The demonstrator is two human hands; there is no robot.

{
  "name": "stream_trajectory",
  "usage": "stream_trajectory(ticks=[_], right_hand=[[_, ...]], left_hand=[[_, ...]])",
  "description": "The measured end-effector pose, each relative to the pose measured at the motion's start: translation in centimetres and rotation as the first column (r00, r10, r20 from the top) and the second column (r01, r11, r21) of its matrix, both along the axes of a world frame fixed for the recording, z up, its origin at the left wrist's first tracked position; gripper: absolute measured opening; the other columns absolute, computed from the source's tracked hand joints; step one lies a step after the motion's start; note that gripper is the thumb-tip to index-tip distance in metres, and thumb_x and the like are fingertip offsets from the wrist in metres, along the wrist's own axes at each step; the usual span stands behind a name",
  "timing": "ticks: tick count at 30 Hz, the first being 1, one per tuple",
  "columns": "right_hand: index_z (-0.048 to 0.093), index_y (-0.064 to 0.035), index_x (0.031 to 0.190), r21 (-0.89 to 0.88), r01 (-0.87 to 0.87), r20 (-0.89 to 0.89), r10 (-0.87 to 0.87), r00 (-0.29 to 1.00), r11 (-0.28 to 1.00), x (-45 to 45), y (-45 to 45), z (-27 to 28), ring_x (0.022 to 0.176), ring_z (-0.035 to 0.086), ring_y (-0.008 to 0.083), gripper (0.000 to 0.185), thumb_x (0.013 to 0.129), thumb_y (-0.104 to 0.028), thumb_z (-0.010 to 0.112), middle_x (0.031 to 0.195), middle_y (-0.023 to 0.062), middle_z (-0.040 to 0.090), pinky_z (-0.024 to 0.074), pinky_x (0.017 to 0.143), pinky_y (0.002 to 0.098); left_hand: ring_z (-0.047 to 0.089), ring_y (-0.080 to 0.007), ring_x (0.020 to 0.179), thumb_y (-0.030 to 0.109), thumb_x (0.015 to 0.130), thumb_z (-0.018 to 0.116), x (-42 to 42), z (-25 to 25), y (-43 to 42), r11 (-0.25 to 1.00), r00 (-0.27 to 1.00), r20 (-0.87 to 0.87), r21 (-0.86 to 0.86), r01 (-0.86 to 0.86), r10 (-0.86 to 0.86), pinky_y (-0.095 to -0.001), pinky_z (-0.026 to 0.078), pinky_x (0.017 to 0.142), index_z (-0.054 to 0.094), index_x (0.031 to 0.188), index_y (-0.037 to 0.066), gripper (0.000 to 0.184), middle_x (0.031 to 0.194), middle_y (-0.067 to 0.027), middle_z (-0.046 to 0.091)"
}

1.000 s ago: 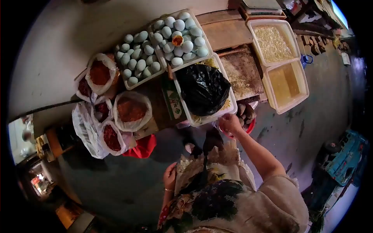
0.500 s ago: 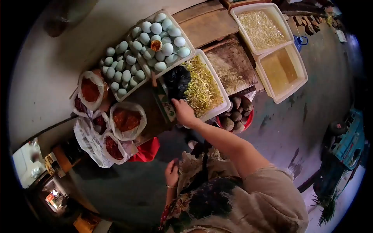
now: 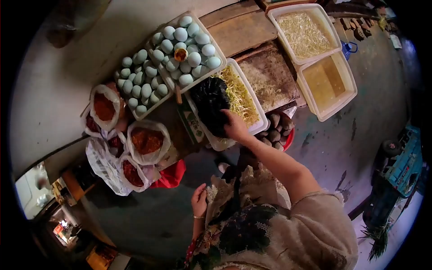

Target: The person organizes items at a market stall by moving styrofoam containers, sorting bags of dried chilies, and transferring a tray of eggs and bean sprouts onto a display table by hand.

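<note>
My right hand is closed on the edge of a black plastic bag. The bag lies spread over part of the bean sprouts in a white plastic tub. Yellowish sprouts show along its right side, and my fingertips are partly lost against the dark plastic. Low beside the lace-edged clothing hangs my left hand, a bracelet at its wrist. Its fingers are loosely bent and apart, with nothing visible in them.
Pale blue-green eggs fill two trays at the upper left, one cut open. Bags of red chilli powder stand below. At right are a tub of white sprouts, a tub of water and a red basin of dark round roots.
The black bag has been spread wider across the sprouts, covering more of the tub's left and near part. My right hand has moved right with its edge. My left hand stays low.
</note>
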State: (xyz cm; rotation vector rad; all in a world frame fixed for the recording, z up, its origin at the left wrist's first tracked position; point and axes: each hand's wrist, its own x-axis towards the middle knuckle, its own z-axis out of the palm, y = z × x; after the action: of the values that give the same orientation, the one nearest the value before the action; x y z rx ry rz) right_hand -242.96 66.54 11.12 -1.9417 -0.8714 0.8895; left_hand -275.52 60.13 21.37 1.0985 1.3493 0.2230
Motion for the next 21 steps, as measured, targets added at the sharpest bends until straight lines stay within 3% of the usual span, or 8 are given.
stream_trajectory(ticks=[3, 5, 9, 11, 15, 17, 19, 21], right_hand=[[0.049, -0.0107, 0.115, -0.252, 0.128, 0.121, -0.1, 0.988, 0.959, 3.3, -1.9, -0.6, 0.097, 0.049, 0.0365, 0.051, 0.065, -0.006, 0.058, 0.103, 0.0191, 0.051, 0.0417, 0.083, 0.0414], [0.044, -0.0095, 0.12, -0.254, 0.155, 0.186, -0.11, 0.976, 0.955, 4.8, -2.3, 1.0, 0.096, 0.049, 0.0369, 0.059, 0.065, -0.01, 0.064, 0.109, 0.0198, 0.048, 0.0427, 0.081, 0.042], [0.018, -0.0049, 0.136, -0.284, 0.161, 0.206, -0.104, 0.973, 0.945, 4.5, -1.4, -1.1, 0.111, 0.041, 0.0382, 0.094, 0.062, -0.019, 0.074, 0.127, 0.0208, 0.038, 0.0387, 0.091, 0.0421], [0.021, -0.0047, 0.134, -0.411, 0.193, 0.152, -0.142, 0.978, 0.891, 4.4, 0.2, -0.4, 0.11, 0.042, 0.0398, 0.089, 0.062, -0.015, 0.072, 0.123, 0.0217, 0.039, 0.0399, 0.089, 0.0445], [0.024, -0.0099, 0.133, -0.388, 0.182, -0.006, -0.2, 0.98, 0.903, 2.9, 2.4, -1.7, 0.11, 0.041, 0.0379, 0.084, 0.061, -0.011, 0.068, 0.119, 0.0183, 0.04, 0.0415, 0.087, 0.0437], [0.027, -0.0102, 0.131, -0.352, 0.128, 0.143, -0.082, 0.986, 0.927, 0.9, 2.4, 1.1, 0.104, 0.044, 0.037, 0.08, 0.061, -0.008, 0.065, 0.11, 0.017, 0.042, 0.0443, 0.081, 0.0447], [0.024, -0.0062, 0.132, -0.358, 0.07, 0.117, -0.03, 0.993, 0.931, -0.4, 2.5, 3.8, 0.103, 0.043, 0.0388, 0.071, 0.068, -0.002, 0.055, 0.111, 0.0207, 0.039, 0.0452, 0.079, 0.0448], [0.023, -0.0071, 0.134, -0.306, 0.01, 0.168, 0.044, 0.985, 0.952, -2.2, 2.4, 4.2, 0.104, 0.043, 0.0379, 0.072, 0.069, -0.003, 0.054, 0.114, 0.0207, 0.038, 0.0471, 0.076, 0.0428]], left_hand=[[0.053, -0.012, 0.096, 0.006, 0.087, 0.05, 0.6, 0.4, 0.5, 0.999, 0.999, -0.029, 0.019, 0.042, -0.042, -0.0246, 0.04, 0.082, 0.054, 0.113, 0.001, 0.027, 0.111, -0.005, 0.057], [0.052, -0.0114, 0.094, 0.007, 0.088, 0.049, 1.3, 0.8, 0.7, 0.999, 0.998, -0.045, -0.013, 0.033, -0.034, -0.0237, 0.041, 0.08, 0.054, 0.113, 0.001, 0.027, 0.11, -0.0048, 0.057], [0.052, -0.0117, 0.095, 0.006, 0.088, 0.048, 1.4, 0.2, 0.8, 0.991, 0.999, -0.044, -0.135, 0.006, -0.012, -0.0234, 0.04, 0.081, 0.053, 0.114, 0.001, 0.027, 0.111, -0.0053, 0.056], [0.051, -0.0119, 0.098, 0.007, 0.089, 0.048, 2.1, 0.9, 1.3, 0.987, 0.999, -0.008, -0.158, 0.031, -0.033, -0.0233, 0.04, 0.083, 0.053, 0.114, 0.001, 0.027, 0.112, -0.0055, 0.056], [0.051, -0.0122, 0.099, 0.007, 0.089, 0.048, 2.1, 0.7, 1.5, 0.992, 0.993, -0.053, -0.083, 0.1, -0.105, -0.0236, 0.039, 0.085, 0.053, 0.114, 0.001, 0.027, 0.112, -0.0058, 0.056], [0.051, -0.0125, 0.1, 0.007, 0.089, 0.048, 1.4, -0.3, 1.0, 0.993, 0.997, -0.004, -0.088, 0.077, -0.077, -0.0241, 0.04, 0.085, 0.053, 0.113, 0.0, 0.026, 0.112, -0.006, 0.056], [0.051, -0.0129, 0.1, 0.006, 0.088, 0.048, 1.4, -0.6, 0.9, 0.992, 0.997, -0.02, -0.105, 0.071, -0.074, -0.0245, 0.04, 0.086, 0.053, 0.112, 0.0, 0.026, 0.112, -0.0063, 0.056], [0.051, -0.0133, 0.1, 0.006, 0.088, 0.048, 1.5, -0.9, 0.9, 0.99, 0.997, -0.037, -0.123, 0.069, -0.074, -0.0249, 0.04, 0.086, 0.054, 0.112, 0.0, 0.025, 0.112, -0.0066, 0.056]])
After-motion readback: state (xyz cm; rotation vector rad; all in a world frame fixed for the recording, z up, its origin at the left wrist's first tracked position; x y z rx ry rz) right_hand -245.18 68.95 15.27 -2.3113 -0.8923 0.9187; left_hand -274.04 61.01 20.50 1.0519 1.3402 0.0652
